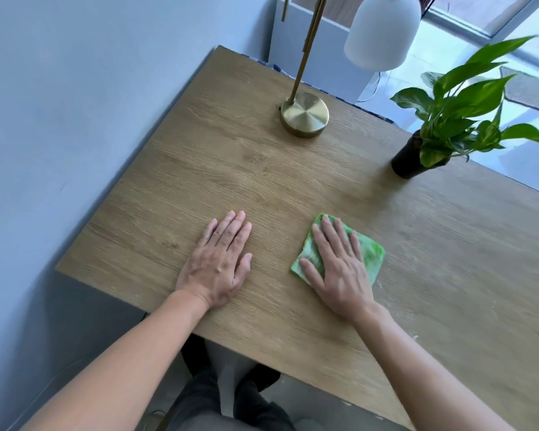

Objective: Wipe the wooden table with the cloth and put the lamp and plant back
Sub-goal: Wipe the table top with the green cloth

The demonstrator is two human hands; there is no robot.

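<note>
A: Wooden bench (199,169), filling most of the view, left edge along a pale wall (59,104)?

B: Yes. Brass lamp (305,115) standing at the far side, white shade (383,32) hanging over the far edge. Potted plant (417,157) at the far right, well apart from the lamp (dark pot, broad green leaves).

A: And the hands?

B: Left hand (221,262) flat on bare wood, fingers together, holding nothing. Right hand (339,262) spread open, palm pressed on the folded green cloth (371,253), near centre, just right of the left hand.
</note>
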